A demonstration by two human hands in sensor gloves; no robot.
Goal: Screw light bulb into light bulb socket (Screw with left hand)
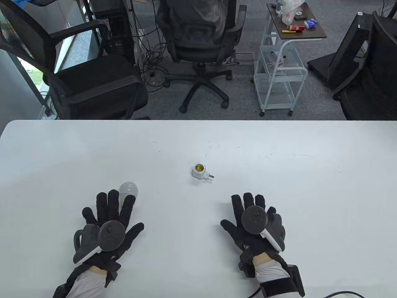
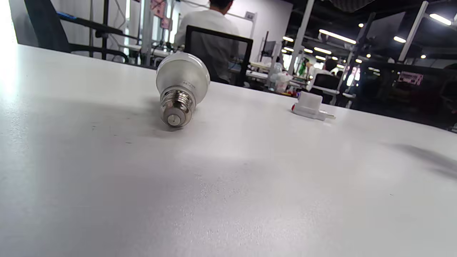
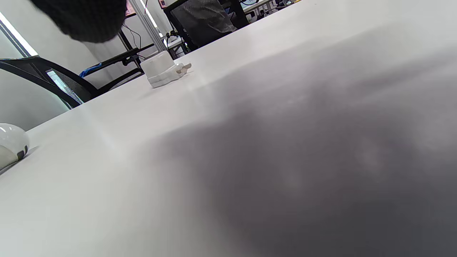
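Observation:
A white light bulb (image 1: 127, 189) lies on its side on the white table (image 1: 279, 149), just beyond my left hand's fingertips; in the left wrist view (image 2: 182, 85) its metal screw base points toward the camera. My left hand (image 1: 108, 222) lies flat and spread, holding nothing. A small white plug-in socket (image 1: 200, 172) with a brass-lined opening facing up sits mid-table; it also shows in the left wrist view (image 2: 311, 109) and the right wrist view (image 3: 161, 70). My right hand (image 1: 252, 217) lies flat and empty, below and right of the socket.
Office chairs (image 1: 198, 46) and a small trolley (image 1: 279, 62) stand beyond the table's far edge. The bulb's edge shows at the far left of the right wrist view (image 3: 10, 144).

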